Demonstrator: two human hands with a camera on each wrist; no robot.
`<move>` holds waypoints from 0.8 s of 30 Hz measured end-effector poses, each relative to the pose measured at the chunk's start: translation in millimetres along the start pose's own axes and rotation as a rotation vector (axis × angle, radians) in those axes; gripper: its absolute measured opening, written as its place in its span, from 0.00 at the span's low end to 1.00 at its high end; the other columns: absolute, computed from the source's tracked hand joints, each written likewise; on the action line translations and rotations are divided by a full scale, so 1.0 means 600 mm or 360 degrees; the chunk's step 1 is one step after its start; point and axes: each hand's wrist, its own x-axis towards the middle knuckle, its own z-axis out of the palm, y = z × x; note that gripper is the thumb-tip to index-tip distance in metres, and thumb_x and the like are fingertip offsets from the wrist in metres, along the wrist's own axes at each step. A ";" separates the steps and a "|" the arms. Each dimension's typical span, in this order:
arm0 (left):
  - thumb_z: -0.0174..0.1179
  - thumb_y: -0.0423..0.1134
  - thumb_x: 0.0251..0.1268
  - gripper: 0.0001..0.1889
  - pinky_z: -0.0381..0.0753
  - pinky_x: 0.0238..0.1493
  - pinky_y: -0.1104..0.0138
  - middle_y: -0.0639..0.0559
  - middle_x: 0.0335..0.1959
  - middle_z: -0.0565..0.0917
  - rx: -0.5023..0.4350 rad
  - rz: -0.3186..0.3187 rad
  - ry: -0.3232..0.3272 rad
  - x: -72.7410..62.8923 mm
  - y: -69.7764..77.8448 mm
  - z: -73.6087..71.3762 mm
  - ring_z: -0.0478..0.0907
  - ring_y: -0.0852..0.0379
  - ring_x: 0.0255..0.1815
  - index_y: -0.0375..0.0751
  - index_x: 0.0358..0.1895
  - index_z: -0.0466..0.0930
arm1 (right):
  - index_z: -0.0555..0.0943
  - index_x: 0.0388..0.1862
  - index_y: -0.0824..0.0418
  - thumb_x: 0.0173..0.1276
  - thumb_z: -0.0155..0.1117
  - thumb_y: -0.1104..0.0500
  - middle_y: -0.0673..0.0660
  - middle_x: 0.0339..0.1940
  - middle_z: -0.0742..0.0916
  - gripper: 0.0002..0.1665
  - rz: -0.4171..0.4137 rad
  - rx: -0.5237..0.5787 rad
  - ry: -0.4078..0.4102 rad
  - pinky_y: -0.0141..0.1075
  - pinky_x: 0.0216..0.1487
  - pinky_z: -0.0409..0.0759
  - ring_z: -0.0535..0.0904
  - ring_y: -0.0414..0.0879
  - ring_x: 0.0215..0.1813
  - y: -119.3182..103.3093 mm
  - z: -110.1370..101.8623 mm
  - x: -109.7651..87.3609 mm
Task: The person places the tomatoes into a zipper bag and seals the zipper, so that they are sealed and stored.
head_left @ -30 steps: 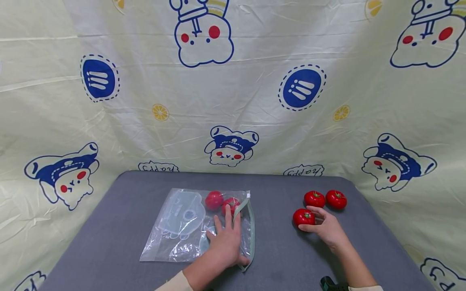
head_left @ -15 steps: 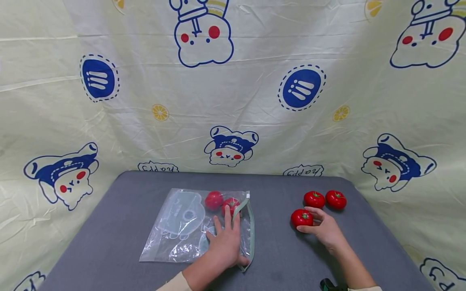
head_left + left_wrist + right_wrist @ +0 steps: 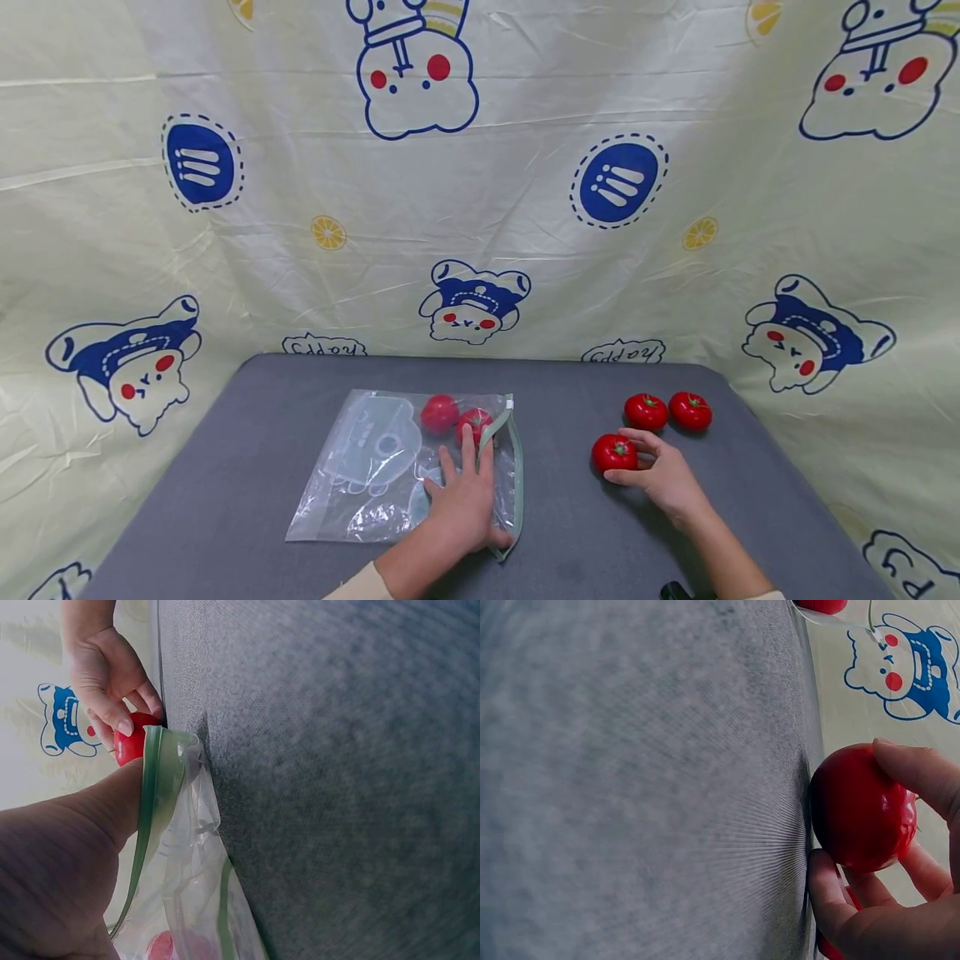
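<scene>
Head: R grip [image 3: 663,483] has tomato [image 3: 614,454] pinched by its sides, thumb vs fingers; can't tell if it's off desk [image 3: 225,500]. 2 more tomatoes [image 3: 645,412] just past R grip. L grip [image 3: 467,500] spread, nothing clenched, on clear bag [image 3: 322,508].

L wrist: zip edge [image 3: 148,780] beside L grip; bag looks thin, limp, prob. slippery, best held there.

R wrist: tomato glossy, prob. light, firm, slick; hold at widest pt.
</scene>
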 end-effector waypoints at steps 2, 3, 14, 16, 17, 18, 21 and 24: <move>0.86 0.61 0.29 0.71 0.65 0.62 0.22 0.40 0.86 0.41 0.0003 0.0003 0.0011 0.000 0.000 0.001 0.50 0.21 0.79 0.48 0.82 0.51 | 0.68 0.76 0.60 0.55 0.83 0.54 0.71 0.71 0.73 0.52 -0.0005 0.0001 0.0002 0.44 0.52 0.82 0.79 0.62 0.61 -0.002 0.002 -0.002; 0.86 0.61 0.29 0.71 0.65 0.61 0.22 0.40 0.86 0.41 0.0007 0.0004 0.0016 0.000 0.000 0.002 0.50 0.21 0.79 0.48 0.82 0.51 | 0.68 0.76 0.60 0.55 0.83 0.54 0.71 0.71 0.73 0.52 -0.0008 -0.0002 0.0003 0.44 0.51 0.82 0.79 0.62 0.61 -0.002 0.002 -0.003; 0.86 0.61 0.29 0.71 0.64 0.63 0.22 0.41 0.86 0.41 0.0008 -0.0011 0.0004 0.000 0.001 0.001 0.49 0.22 0.80 0.49 0.82 0.51 | 0.68 0.76 0.58 0.55 0.83 0.53 0.69 0.71 0.74 0.52 -0.0036 0.0049 -0.0027 0.41 0.51 0.83 0.80 0.58 0.59 -0.004 0.012 -0.008; 0.86 0.61 0.30 0.71 0.63 0.63 0.22 0.41 0.86 0.41 -0.0004 -0.0011 0.0002 0.000 0.000 0.001 0.49 0.21 0.80 0.49 0.82 0.51 | 0.68 0.76 0.58 0.55 0.83 0.53 0.69 0.71 0.74 0.52 -0.0059 0.0053 -0.0031 0.40 0.51 0.82 0.80 0.57 0.59 -0.005 0.015 -0.009; 0.86 0.60 0.30 0.71 0.63 0.63 0.22 0.41 0.86 0.41 -0.0010 -0.0011 0.0001 0.000 0.001 0.000 0.49 0.21 0.80 0.48 0.82 0.52 | 0.68 0.76 0.59 0.55 0.83 0.54 0.69 0.71 0.74 0.52 -0.0074 0.0053 -0.0033 0.39 0.51 0.82 0.81 0.57 0.59 -0.006 0.016 -0.010; 0.86 0.60 0.30 0.71 0.63 0.63 0.22 0.41 0.86 0.41 -0.0016 -0.0011 0.0000 -0.001 0.001 0.000 0.49 0.21 0.80 0.48 0.82 0.52 | 0.68 0.76 0.59 0.56 0.83 0.54 0.69 0.71 0.75 0.51 -0.0087 0.0053 -0.0033 0.39 0.50 0.81 0.81 0.57 0.59 -0.007 0.018 -0.010; 0.86 0.60 0.30 0.70 0.63 0.63 0.22 0.41 0.86 0.42 -0.0028 -0.0010 0.0004 -0.001 0.001 0.001 0.49 0.21 0.80 0.48 0.82 0.52 | 0.69 0.76 0.60 0.56 0.83 0.54 0.69 0.70 0.75 0.51 -0.0105 0.0068 -0.0035 0.37 0.50 0.81 0.81 0.56 0.59 -0.011 0.021 -0.012; 0.86 0.59 0.29 0.70 0.63 0.62 0.22 0.40 0.86 0.42 -0.0027 -0.0004 0.0014 -0.002 0.000 0.002 0.49 0.21 0.80 0.48 0.82 0.52 | 0.69 0.76 0.59 0.56 0.83 0.54 0.68 0.71 0.75 0.51 -0.0090 0.0091 -0.0042 0.36 0.50 0.81 0.81 0.55 0.58 -0.013 0.023 -0.013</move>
